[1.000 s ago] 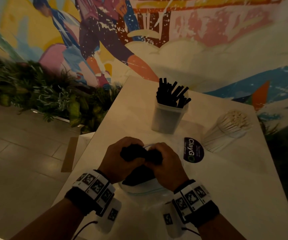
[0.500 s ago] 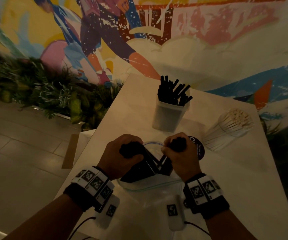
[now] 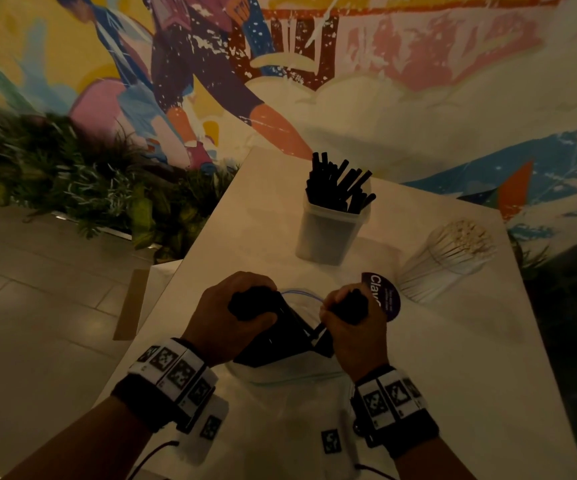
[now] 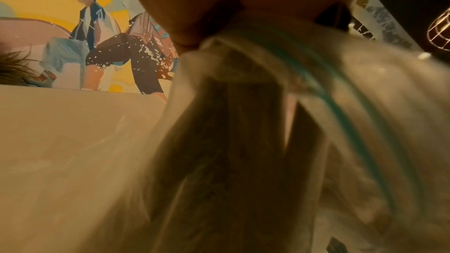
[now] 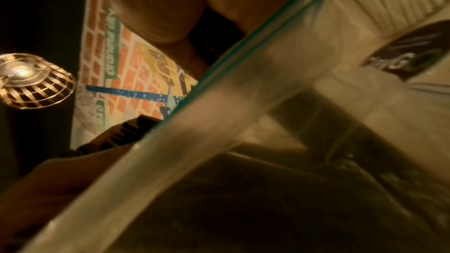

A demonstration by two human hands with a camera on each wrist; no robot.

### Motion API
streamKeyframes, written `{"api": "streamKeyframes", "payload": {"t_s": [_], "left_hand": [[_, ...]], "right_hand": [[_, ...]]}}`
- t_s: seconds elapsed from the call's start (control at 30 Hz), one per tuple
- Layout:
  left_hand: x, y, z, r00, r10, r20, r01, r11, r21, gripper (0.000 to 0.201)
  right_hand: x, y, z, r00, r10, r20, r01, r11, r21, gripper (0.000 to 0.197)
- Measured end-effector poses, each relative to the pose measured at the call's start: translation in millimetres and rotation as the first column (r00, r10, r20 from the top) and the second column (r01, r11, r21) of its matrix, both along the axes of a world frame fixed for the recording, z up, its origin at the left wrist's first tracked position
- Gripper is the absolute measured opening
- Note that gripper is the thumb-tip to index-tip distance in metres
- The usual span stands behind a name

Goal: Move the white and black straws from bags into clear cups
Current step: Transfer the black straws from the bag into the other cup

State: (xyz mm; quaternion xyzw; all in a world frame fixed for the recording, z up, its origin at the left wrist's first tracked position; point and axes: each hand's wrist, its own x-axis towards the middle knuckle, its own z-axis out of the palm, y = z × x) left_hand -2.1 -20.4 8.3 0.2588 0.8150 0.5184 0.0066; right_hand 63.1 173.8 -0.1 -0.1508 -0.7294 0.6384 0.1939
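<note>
A clear zip bag (image 3: 290, 375) lies on the white table (image 3: 453, 358) in front of me, with black straws (image 3: 280, 337) inside it. My left hand (image 3: 235, 313) grips one bunch of those black straws at the bag's mouth. My right hand (image 3: 349, 317) grips a smaller bunch of black straws, split off to the right. Behind stands a clear cup (image 3: 330, 233) filled with upright black straws. A clear cup of white straws (image 3: 449, 254) lies tilted at the right. The wrist views show the bag's film (image 4: 268, 122) and its teal zip edge (image 5: 243, 45) close up, blurred.
A round dark sticker (image 3: 382, 294) lies on the table just beyond my right hand. Green plants (image 3: 72, 188) line the floor to the left, below a painted wall. The table's left edge drops to a tiled floor (image 3: 37, 306).
My hands have drawn apart: the single black bunch held together a second ago is now split, the right hand pulling its part to the right.
</note>
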Motion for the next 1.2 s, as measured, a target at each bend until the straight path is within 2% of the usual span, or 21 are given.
{"api": "streamKeyframes", "payload": {"t_s": [0.17,0.3,0.4,0.67,0.77,0.87,0.93,1.07,1.2], "left_hand": [[-0.4,-1.7,-2.2,1.0,0.0,0.007,0.0,1.0,0.014,0.035],[1.3,-4.2,-3.2,1.0,0.01,0.025,-0.01,1.0,0.007,0.036],[1.3,-4.7,-4.9,1.0,0.008,0.024,-0.009,1.0,0.015,0.039],[1.2,-5.9,-7.2,1.0,-0.005,0.02,0.005,1.0,0.013,0.038],[1.3,-5.2,-6.2,1.0,-0.003,-0.021,0.002,1.0,-0.021,0.036],[1.8,-5.4,-6.0,1.0,-0.005,-0.028,0.004,1.0,-0.006,0.036],[3.0,-5.9,-5.6,1.0,-0.008,-0.018,0.008,1.0,0.018,0.036],[4.2,-5.3,-2.3,0.999,-0.009,-0.033,0.009,1.0,-0.007,0.041],[7.7,-3.5,-1.1,1.0,0.003,-0.031,-0.003,1.0,-0.003,0.039]], "right_hand": [[1.9,-2.0,-5.9,0.995,0.055,0.084,-0.057,0.998,0.018,0.028],[4.1,3.6,30.6,0.994,0.029,-0.107,-0.04,0.994,-0.104,0.017],[2.0,11.0,56.6,0.971,0.014,-0.238,-0.062,0.979,-0.194,0.018],[-8.5,26.9,112.7,0.944,0.057,-0.325,-0.127,0.972,-0.199,0.025],[-21.1,34.2,145.4,0.893,0.043,-0.449,-0.122,0.981,-0.149,0.028],[-42.8,46.9,171.6,0.802,0.034,-0.597,-0.104,0.991,-0.082,0.035],[-58.6,57.4,184.9,0.742,0.03,-0.67,-0.098,0.993,-0.065,0.032],[-88.6,76.2,199.0,0.675,0.047,-0.736,-0.11,0.993,-0.038,0.033],[-123.6,88.0,199.5,0.638,0.065,-0.767,-0.133,0.991,-0.027,0.039]]}}
